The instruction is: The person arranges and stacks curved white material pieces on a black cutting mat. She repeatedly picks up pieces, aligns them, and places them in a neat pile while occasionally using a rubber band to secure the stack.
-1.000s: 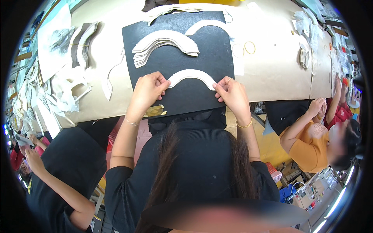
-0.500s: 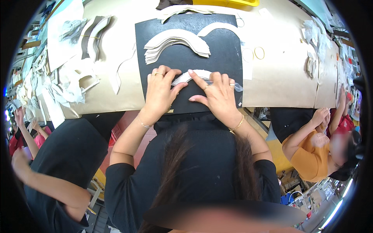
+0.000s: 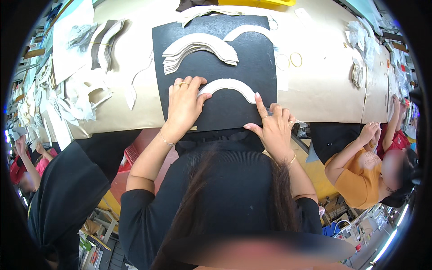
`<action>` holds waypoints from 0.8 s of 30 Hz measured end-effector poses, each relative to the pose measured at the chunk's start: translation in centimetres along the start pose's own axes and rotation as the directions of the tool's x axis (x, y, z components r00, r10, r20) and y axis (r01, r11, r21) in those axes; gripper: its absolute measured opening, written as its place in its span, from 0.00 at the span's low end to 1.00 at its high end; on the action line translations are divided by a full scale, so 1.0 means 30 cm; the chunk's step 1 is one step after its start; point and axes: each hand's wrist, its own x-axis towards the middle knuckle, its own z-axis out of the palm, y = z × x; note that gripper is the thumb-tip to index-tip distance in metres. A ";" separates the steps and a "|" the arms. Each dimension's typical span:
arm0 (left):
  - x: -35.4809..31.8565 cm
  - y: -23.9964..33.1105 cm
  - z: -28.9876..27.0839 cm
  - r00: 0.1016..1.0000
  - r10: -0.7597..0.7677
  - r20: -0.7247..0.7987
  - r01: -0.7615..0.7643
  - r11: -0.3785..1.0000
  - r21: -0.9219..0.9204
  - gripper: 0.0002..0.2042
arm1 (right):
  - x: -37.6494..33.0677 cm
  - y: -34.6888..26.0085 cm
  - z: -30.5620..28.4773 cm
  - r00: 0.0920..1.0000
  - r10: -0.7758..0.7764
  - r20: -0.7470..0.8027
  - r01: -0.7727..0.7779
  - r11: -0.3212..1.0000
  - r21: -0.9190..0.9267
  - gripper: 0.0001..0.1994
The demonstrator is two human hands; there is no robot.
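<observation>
On the black mat (image 3: 220, 112) lies a white curved strip (image 3: 228, 83), arched away from me. My left hand (image 3: 182, 105) has its left end between bent fingers and thumb. At the opposite end, the index fingertip of my right hand (image 3: 278, 128) rests on the strip, thumb apart. A narrow see-through thing (image 3: 269, 111) is tucked among the right hand's fingers, mostly hidden, so its kind is unclear. Farther up the mat sits a stack of similar curved strips (image 3: 198, 44). One more single curved strip (image 3: 249, 30) touches the stack's upper right side.
Banded curved pieces (image 3: 104, 45) and white scraps (image 3: 90, 96) lie on the left. Rubber bands (image 3: 296, 59) sit right of the mat; clear bags (image 3: 362, 40) are farther right. A yellow tray (image 3: 265, 2) stands at the back. Co-workers sit on both sides, one in an orange shirt (image 3: 357, 180).
My right hand has slid right and toward me along the strip, uncovering its arch, and its index finger is now at the right end. My left hand stays at the left end.
</observation>
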 end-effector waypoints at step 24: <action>-0.112 -0.015 0.089 0.882 0.200 -0.427 -0.220 0.976 0.002 0.08 | 0.264 -0.092 -0.007 0.922 -0.269 -0.280 0.351 0.886 0.304 0.31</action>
